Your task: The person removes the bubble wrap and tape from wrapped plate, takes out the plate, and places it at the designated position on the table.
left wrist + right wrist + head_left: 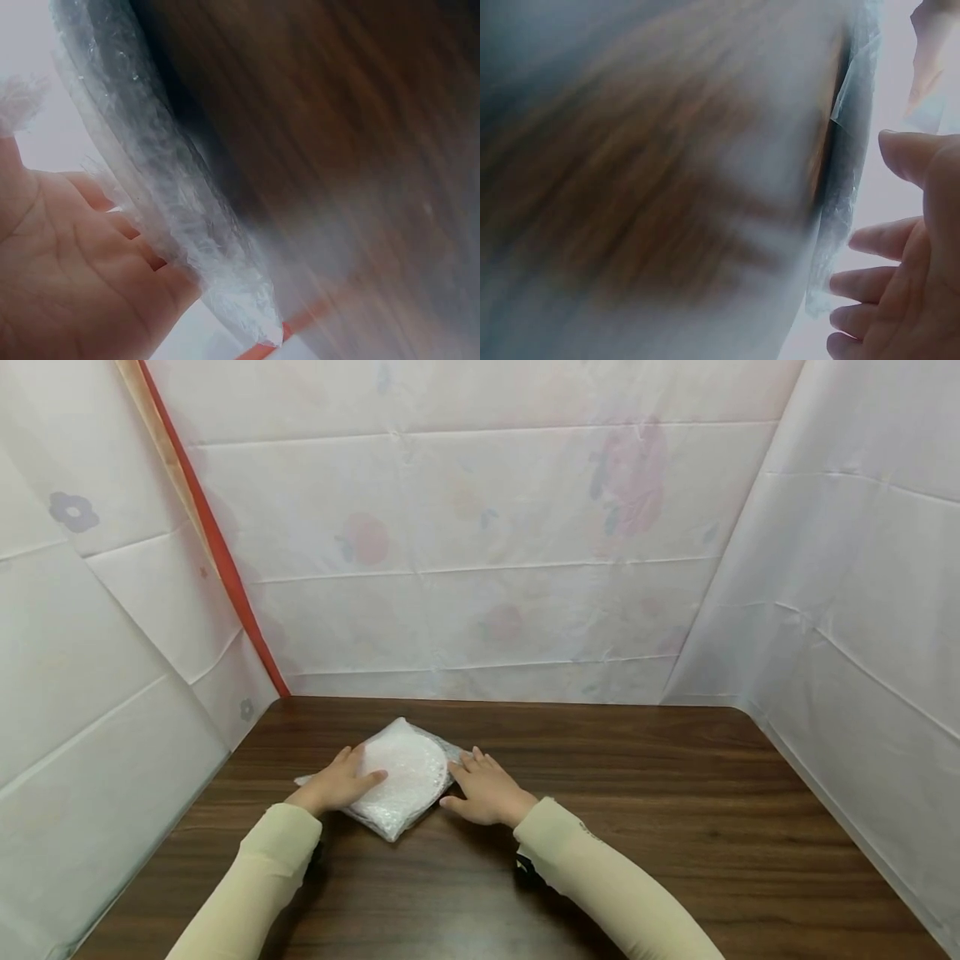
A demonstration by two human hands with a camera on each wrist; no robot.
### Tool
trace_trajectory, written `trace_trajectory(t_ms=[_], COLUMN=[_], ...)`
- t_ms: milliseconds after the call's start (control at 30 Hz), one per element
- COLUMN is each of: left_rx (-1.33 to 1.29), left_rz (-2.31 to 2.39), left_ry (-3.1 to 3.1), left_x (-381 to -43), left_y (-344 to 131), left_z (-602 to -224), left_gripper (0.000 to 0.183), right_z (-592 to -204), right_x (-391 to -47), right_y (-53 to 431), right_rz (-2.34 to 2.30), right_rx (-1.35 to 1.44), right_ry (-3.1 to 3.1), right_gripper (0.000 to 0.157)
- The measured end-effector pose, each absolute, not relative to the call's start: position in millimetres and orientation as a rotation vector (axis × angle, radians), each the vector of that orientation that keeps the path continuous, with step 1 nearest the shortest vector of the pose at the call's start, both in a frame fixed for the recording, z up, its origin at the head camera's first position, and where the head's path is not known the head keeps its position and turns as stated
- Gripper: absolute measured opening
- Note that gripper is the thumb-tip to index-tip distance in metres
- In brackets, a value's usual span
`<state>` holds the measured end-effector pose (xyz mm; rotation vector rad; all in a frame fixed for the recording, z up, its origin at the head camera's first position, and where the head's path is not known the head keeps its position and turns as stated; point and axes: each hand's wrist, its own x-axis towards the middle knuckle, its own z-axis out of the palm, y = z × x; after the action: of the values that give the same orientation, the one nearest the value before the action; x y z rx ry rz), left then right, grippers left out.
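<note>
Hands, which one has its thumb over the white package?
The left hand: its thumb lies over the package; the right hand has its thumb at the edge.

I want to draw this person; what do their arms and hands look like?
They wear a long, pale-yellow fabric left sleeve and a matching right sleeve with a small dark marking. Something black peeks out under both. The left hand and right hand wear no gloves.

bubble-wrapped packet [407, 768] | white, partly rounded, clear wrap edges | flat, corner toward person | on brown tabletop [652, 793]
</note>
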<state>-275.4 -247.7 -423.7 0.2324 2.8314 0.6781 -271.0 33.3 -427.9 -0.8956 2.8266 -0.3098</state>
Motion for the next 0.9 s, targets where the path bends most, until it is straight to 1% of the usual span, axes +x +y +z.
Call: trace_trajectory(t_ms=[333,900], left_rx=[0.298,0.338], left_rz=[0.672,0.663], left_ry=[2.828,2.805], left_x=[-275,-276], left_y=[-227,-194], left_z=[-426,-423], left_gripper=[0.094,0.093], right_z=[-430,-429], right_x=[-267,-260], right_y=[59,93], right_rz=[-0.341,-0.341], right_rx=[-0.886,-0.873], right_ry=[2.824,2.855], right_gripper=[0.070,0.068])
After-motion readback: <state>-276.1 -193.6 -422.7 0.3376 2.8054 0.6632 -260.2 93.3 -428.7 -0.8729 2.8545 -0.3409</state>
